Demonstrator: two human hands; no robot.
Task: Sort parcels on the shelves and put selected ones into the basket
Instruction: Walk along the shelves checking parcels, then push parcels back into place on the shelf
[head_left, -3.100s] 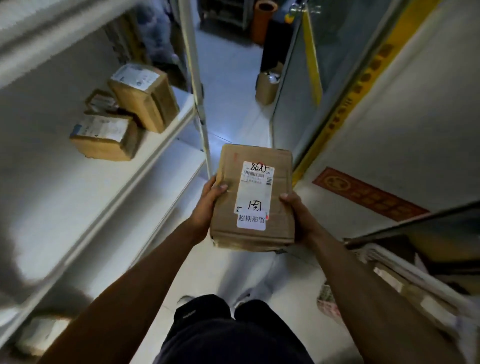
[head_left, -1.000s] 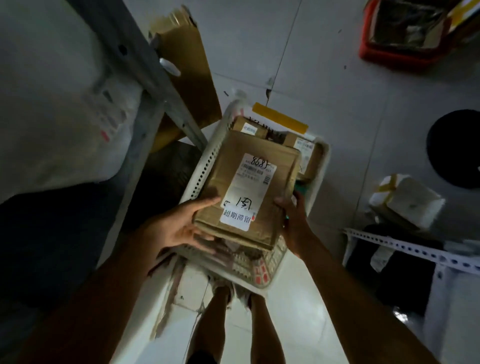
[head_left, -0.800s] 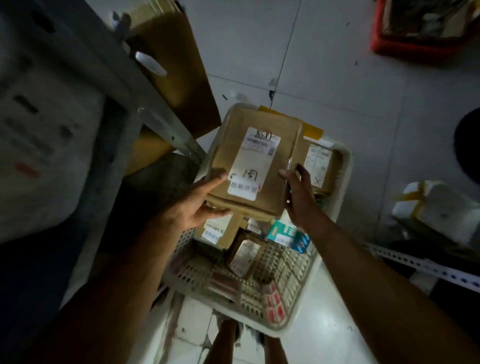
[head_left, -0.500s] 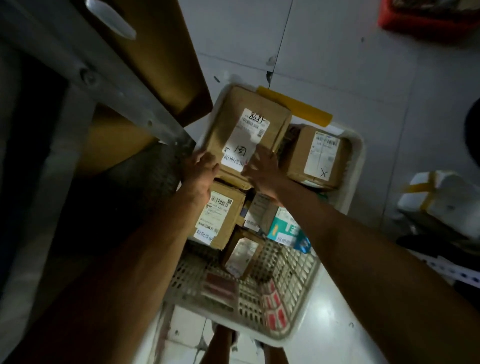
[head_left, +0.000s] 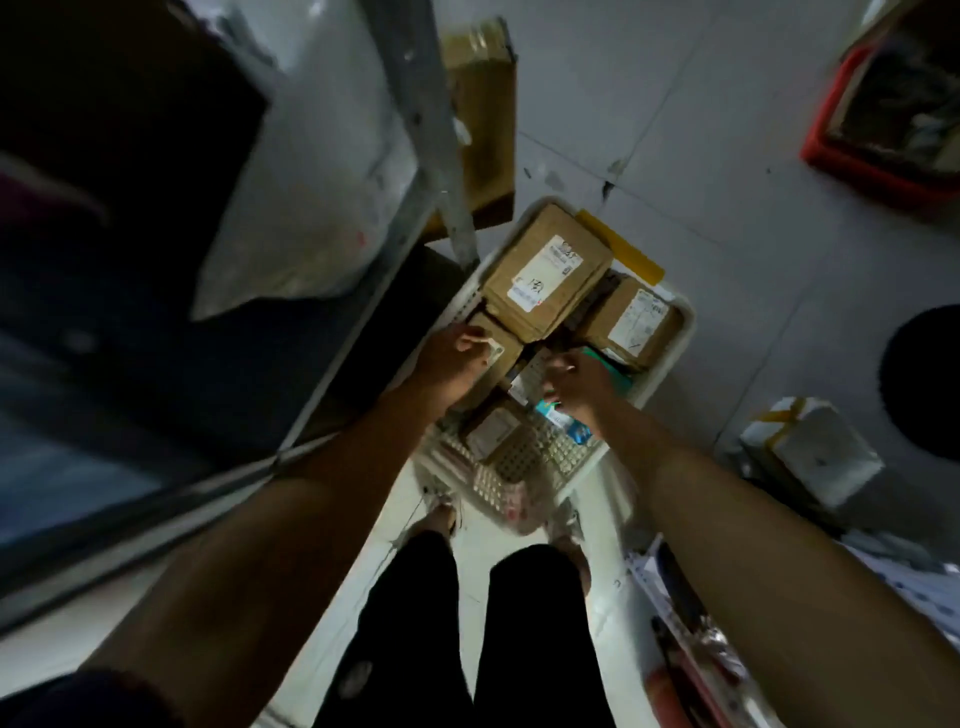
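Observation:
The brown parcel with the handwritten white label lies flat in the far left part of the white perforated basket on the floor. Neither hand touches it. My left hand hovers just below it, fingers loosely curled, over another labelled box. My right hand hangs over the basket's middle, also loosely curled and holding nothing. A second brown box sits at the basket's far right, a small box nearer me, with a teal packet and a blue-white carton beside it.
A grey shelf upright stands close on the left with a white bag on the shelf and flat cardboard behind it. A red crate, a white foam box and a black round object sit on the floor to the right.
The labelled parcel went from my hands down into the basket. Both hands have let go of it and pulled back toward me.

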